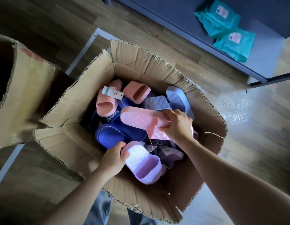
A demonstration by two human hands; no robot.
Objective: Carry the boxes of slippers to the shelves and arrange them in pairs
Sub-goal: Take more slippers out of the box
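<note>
Pink slipper [139,118] stretches frame-left from the gripping right hand [177,125], just above the lilac slipper [143,164] clutched by the left hand [114,159].

second cardboard box [19,88] cut off at left edge; lower slippers buried.

Dim, right-side glare, edges seemingly smeared.
</note>
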